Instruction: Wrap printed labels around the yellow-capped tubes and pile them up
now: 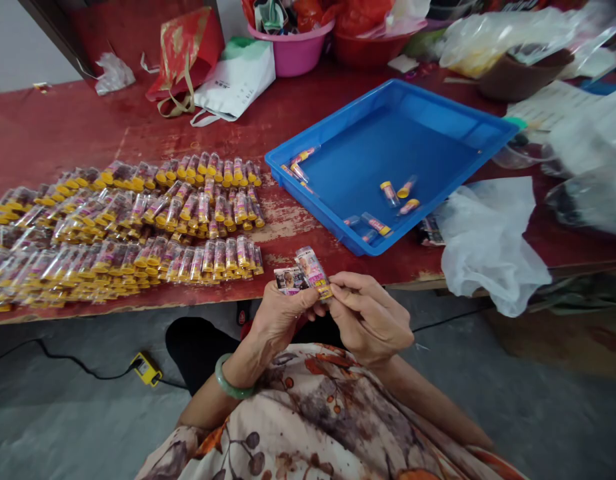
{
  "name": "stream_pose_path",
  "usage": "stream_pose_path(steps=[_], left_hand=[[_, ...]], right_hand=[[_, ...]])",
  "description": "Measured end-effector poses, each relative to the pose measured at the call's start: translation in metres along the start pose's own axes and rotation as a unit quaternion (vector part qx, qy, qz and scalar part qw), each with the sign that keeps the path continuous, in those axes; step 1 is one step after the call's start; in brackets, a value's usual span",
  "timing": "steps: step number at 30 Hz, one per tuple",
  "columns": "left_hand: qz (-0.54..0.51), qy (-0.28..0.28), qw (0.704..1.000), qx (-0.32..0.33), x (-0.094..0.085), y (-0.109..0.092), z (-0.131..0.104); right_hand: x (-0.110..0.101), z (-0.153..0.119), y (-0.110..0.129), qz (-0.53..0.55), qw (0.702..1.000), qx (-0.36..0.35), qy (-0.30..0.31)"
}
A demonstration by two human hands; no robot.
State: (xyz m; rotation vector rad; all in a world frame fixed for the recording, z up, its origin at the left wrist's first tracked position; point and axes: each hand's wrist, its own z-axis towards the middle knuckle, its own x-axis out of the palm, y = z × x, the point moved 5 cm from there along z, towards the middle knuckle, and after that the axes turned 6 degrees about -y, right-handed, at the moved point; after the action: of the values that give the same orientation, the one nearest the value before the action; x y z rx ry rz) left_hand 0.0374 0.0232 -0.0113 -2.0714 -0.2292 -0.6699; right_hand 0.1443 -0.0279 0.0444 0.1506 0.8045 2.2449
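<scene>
Just past the table's front edge, my left hand (283, 317) is closed around a small printed card (290, 281) and the side of a clear tube (313, 269) with a pink and yellow label. Pinched at the tube's lower end are the fingers of my right hand (371, 317). The tube leans to the left, its upper end over the card. Several similar tubes (389, 193) lie scattered in a blue tray (368, 244) on the table. To the left, many yellow-ended tubes (108, 257) are stacked in long rows.
The red table (275, 237) has a worn front edge. Behind stand a pink basin (301, 50), a red bag (185, 47) and a white bag (241, 77). A crumpled plastic bag (493, 233) hangs over the edge at right. A yellow socket (147, 369) with cables lies on the floor.
</scene>
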Motion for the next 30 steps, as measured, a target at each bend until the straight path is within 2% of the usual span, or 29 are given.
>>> stream_pose_path(steps=[6,7,9,10,12,15,18,21,23,26,30], left_hand=[[0.008,-0.020,1.000,-0.009,-0.005,0.004,0.002],[0.011,-0.026,1.000,-0.006,-0.007,0.004,0.003],[0.019,-0.045,0.999,0.013,-0.015,-0.001,0.003],[0.028,-0.056,0.998,0.024,-0.019,-0.004,0.003],[0.051,-0.066,0.995,0.048,-0.025,-0.012,0.000],[0.085,-0.045,0.993,0.064,-0.028,-0.022,-0.006],[0.093,-0.036,0.993,0.068,-0.032,-0.027,-0.010],[0.076,-0.068,0.991,0.084,-0.045,-0.033,-0.010],[0.052,-0.106,0.988,0.095,-0.059,-0.038,-0.010],[0.001,-0.155,0.982,0.104,-0.081,-0.045,-0.015],[-0.060,-0.167,0.980,0.088,-0.101,-0.047,-0.025]], right_hand=[[0.002,-0.011,-0.004,-0.032,0.999,-0.032,0.013],[0.001,-0.011,-0.005,-0.035,0.998,-0.039,0.028],[0.003,-0.006,-0.011,-0.016,0.995,-0.027,0.100],[0.005,-0.003,-0.016,0.006,0.989,0.003,0.150],[0.012,0.004,-0.030,0.059,0.965,0.115,0.228],[0.028,0.012,-0.046,0.110,0.915,0.303,0.242],[0.056,0.013,-0.046,0.143,0.868,0.397,0.260],[0.084,0.017,-0.040,0.176,0.845,0.418,0.284],[0.102,0.028,-0.042,0.193,0.840,0.425,0.278],[0.142,0.058,-0.061,0.187,0.850,0.428,0.244],[0.220,0.109,-0.102,0.110,0.894,0.389,0.192]])
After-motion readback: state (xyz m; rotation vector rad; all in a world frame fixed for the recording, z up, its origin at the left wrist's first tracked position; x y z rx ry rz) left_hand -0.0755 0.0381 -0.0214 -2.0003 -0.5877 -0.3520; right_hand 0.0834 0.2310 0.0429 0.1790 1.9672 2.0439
